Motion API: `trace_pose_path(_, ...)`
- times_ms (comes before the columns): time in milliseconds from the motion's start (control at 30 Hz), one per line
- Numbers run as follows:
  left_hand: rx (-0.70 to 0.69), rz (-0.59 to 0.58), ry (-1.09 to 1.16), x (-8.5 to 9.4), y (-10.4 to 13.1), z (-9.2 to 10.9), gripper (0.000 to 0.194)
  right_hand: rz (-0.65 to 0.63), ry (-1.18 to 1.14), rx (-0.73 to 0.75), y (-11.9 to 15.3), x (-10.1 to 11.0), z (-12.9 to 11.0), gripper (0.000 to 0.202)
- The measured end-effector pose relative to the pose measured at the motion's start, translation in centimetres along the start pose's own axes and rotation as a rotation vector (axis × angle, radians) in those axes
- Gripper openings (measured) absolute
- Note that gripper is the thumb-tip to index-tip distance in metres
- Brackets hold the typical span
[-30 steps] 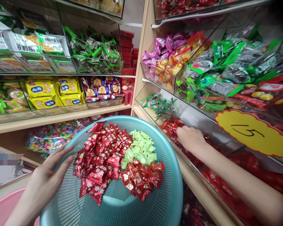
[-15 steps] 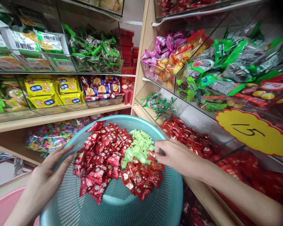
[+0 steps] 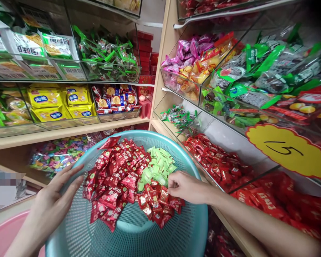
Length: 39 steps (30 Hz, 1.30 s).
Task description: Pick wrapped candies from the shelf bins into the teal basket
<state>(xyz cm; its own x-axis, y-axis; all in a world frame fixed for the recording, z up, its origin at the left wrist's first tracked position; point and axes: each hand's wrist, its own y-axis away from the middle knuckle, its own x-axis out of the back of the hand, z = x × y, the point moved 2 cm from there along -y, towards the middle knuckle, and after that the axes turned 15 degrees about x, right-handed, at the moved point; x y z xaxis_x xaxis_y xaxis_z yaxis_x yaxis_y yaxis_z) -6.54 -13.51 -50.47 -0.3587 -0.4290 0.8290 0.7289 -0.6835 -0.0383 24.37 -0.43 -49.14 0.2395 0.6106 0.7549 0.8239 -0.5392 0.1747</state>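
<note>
A teal mesh basket (image 3: 200, 221) holds three groups of wrapped sweets. Dark red flowered packets (image 3: 115, 175) lie on the left, light green ones (image 3: 159, 166) at the back right, and shiny red-and-gold ones (image 3: 156, 203) in front of those. My left hand (image 3: 56, 200) rests at the basket's left rim, fingers spread and holding nothing. Over the right edge of the red-and-gold sweets is my right hand (image 3: 183, 186), its fingers curled together; whatever they hold, if anything, is hidden.
Clear bins of yellow packets (image 3: 52, 103) and green-wrapped snacks (image 3: 109, 53) line the left shelves. On the right are bins of red sweets (image 3: 216, 160) and a yellow price sign (image 3: 286, 148). A pink tub (image 3: 8, 232) stands at lower left.
My right hand has moved a little left and down, from beside the light green sweets onto the red-and-gold ones. My left hand has stayed at the rim.
</note>
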Motion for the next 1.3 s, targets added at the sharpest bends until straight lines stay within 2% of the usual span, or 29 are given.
trace_pose_path(233,0.001,0.001,0.014,0.1,0.0,0.2,0.057,0.016,0.206,-0.115,-0.1,0.0,0.5,0.01)
trace_pose_path(367,0.016,-0.015,0.012,0.1,0.0,0.3,0.057,0.051,0.319,-0.15,0.5,1.0,0.1,0.013)
trace_pose_path(433,0.017,-0.021,0.008,0.0,-0.1,0.2,0.057,0.091,0.369,-0.125,0.9,2.3,-0.2,0.015)
trace_pose_path(533,0.007,-0.008,0.002,-0.1,-0.2,-0.1,0.056,0.143,0.48,-0.115,1.7,5.3,-0.3,0.019)
trace_pose_path(633,0.0,0.007,0.001,0.0,-0.2,-0.2,0.056,0.157,0.694,-0.219,2.4,8.6,0.3,0.022)
trace_pose_path(700,0.001,0.004,0.006,0.0,-0.1,-0.1,0.057,0.098,0.807,-0.275,2.8,9.9,1.1,0.019)
trace_pose_path(767,0.002,0.0,0.013,0.1,-0.1,0.1,0.057,-0.029,0.82,-0.253,2.9,10.0,2.1,0.016)
trace_pose_path(833,-0.004,-0.005,0.014,0.2,0.0,0.3,0.057,-0.169,0.766,-0.222,3.0,9.4,2.8,0.018)
trace_pose_path(900,-0.004,-0.009,0.014,0.1,-0.1,0.2,0.056,-0.256,0.738,-0.227,3.1,8.7,3.4,0.022)
trace_pose_path(1000,0.002,-0.018,0.012,0.0,-0.2,0.0,0.056,-0.271,0.742,-0.253,3.2,8.2,4.0,0.022)
trace_pose_path(1133,0.001,-0.024,0.013,0.0,-0.2,-0.1,0.057,-0.241,0.714,-0.268,3.3,8.4,4.6,0.011)
trace_pose_path(1300,0.009,-0.034,0.024,0.0,-0.3,-0.1,0.057,-0.214,0.688,-0.289,3.5,8.8,4.3,0.01)
